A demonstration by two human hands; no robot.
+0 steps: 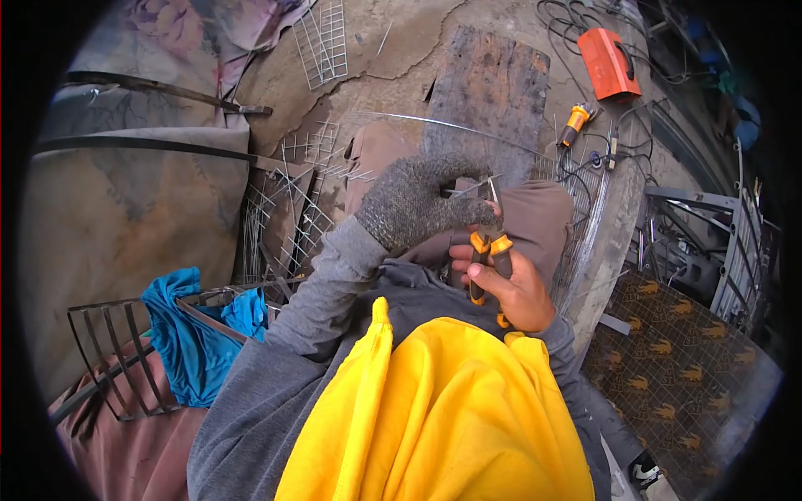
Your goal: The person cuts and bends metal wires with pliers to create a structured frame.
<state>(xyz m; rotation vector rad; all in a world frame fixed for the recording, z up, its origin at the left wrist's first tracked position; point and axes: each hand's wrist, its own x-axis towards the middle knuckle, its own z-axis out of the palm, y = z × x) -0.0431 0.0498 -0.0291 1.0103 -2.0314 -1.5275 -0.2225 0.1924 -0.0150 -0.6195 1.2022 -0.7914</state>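
My left hand [418, 200] wears a dark grey knit glove, with its fingers closed around a thin metal wire [461, 193]. The bare fingers of my right hand [516, 292] wrap the orange and black handles of a pair of pliers [501, 245]. The jaws point up and away from me, right at the gloved fingertips. Both hands meet above my lap, between my bent knees. Part of the wire is hidden by the glove.
Ahead lies a worn wooden board [484, 92]. Pieces of wire mesh [322, 42] are on the ground. To the right are an orange machine [608, 65], a yellow-black power tool [576, 123], cables and a patterned sheet [668, 367]. A blue cloth [188, 342] hangs over a metal frame at left.
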